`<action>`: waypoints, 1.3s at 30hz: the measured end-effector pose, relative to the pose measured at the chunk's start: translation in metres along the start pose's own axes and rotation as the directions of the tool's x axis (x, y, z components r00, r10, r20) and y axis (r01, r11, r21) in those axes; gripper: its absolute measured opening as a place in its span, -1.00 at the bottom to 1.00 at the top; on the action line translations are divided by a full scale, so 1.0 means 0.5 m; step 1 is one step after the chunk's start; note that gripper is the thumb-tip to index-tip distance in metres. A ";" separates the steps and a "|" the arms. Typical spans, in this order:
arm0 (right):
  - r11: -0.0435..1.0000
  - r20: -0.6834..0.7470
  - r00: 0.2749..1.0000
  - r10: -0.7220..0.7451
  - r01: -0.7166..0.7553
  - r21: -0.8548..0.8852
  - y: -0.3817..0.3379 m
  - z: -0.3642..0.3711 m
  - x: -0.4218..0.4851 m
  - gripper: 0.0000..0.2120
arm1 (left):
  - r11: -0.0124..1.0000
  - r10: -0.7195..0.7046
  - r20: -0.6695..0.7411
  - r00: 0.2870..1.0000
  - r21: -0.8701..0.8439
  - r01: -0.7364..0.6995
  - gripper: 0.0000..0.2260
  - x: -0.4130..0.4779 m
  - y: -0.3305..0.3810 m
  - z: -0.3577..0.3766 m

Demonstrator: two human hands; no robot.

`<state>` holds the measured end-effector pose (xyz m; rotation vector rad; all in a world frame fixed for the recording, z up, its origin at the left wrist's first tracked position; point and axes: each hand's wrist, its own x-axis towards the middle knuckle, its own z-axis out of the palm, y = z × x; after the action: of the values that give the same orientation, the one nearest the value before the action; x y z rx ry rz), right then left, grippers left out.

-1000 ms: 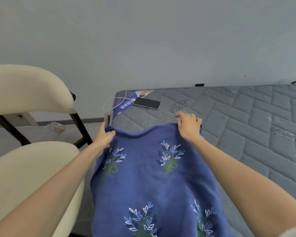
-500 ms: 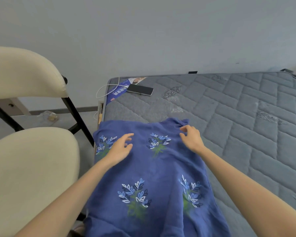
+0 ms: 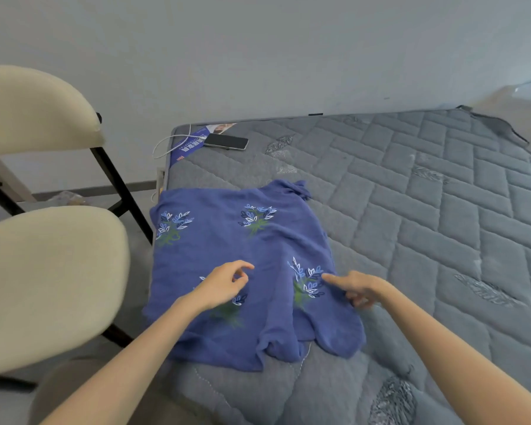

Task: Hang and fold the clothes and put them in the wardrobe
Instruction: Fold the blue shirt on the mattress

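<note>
Garment: a blue garment (image 3: pixel 227 240) with leaf prints is spread on the mattress (image 3: pixel 426 225), directly under and between the two hands. Its far edge lies well beyond the fingertips, and its rumpled near hem is bunched back toward the wrists.
Left hand: the left hand (image 3: pixel 219 286) is held over the middle of the cloth with its fingers (image 3: pixel 242 265) loosely curled and relaxed. Nothing is gripped, and whether the cloth is touched cannot be told.
Right hand: the right hand (image 3: pixel 357 286) is placed at the garment's right edge. The forefinger is stretched toward the left hand and the other fingers are curled under. No cloth is seen to be pinched.
Step in hand: the folding is judged to be at its start, since the garment is laid out but no fold has been made yet.
Next move: the bunched hem would best be smoothed first. A side edge could then be pinched at two points and carried evenly across the middle, so that the soft cloth is not dragged.
Elsewhere: a phone (image 3: pixel 226 142) lies well beyond the fingertips, and a chair (image 3: pixel 52 271) stands to the left of the left hand.
</note>
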<state>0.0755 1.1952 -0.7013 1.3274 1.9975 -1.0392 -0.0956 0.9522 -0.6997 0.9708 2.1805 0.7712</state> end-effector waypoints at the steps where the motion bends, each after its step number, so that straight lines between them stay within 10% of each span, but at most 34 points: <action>1: 1.000 0.060 0.998 0.008 -0.009 0.014 0.012 0.006 -0.015 -0.49 | 1.000 -0.003 0.019 1.000 -0.001 0.003 -0.75 -0.009 0.002 0.010; 7: 0.982 -0.056 0.987 -0.151 0.156 0.105 0.071 0.051 -0.020 -0.71 | 0.999 0.037 0.081 0.996 -0.004 -0.037 -0.49 -0.072 0.012 0.071; 13: 0.850 -0.540 0.825 -0.165 0.397 0.346 0.120 0.053 -0.010 -0.75 | 0.926 0.087 0.219 0.972 0.341 -0.160 -0.08 -0.110 0.005 0.132; 19: 0.799 -0.721 0.693 0.019 0.423 0.428 0.157 0.027 -0.006 -0.75 | 0.868 0.076 0.124 0.989 0.480 -0.127 -0.42 -0.119 0.014 0.174; 28: 0.690 -0.456 0.888 0.061 0.293 0.662 0.227 0.064 0.024 -0.27 | 0.715 0.450 -0.145 0.881 0.649 -0.258 -0.25 -0.105 0.027 0.236; 33: 0.740 -0.352 0.932 -0.084 0.295 0.605 0.238 0.068 0.003 -0.66 | 0.726 0.552 -0.203 0.809 0.594 -0.346 -0.57 -0.106 0.034 0.270; 36: 0.593 -0.491 0.857 -0.159 0.480 0.646 0.225 0.080 -0.014 -0.85 | 0.736 0.590 -0.246 0.769 0.556 -0.387 -0.92 -0.110 0.025 0.277; 39: 0.378 -0.594 0.794 -0.133 0.594 0.710 0.222 0.077 -0.029 -0.89 | 0.784 0.586 -0.259 0.768 0.419 -0.457 -0.83 -0.121 0.018 0.287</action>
<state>0.1838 1.1811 -0.7467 1.7362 2.2114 -2.4695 0.0454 0.9458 -0.7662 1.8057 2.4383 0.9169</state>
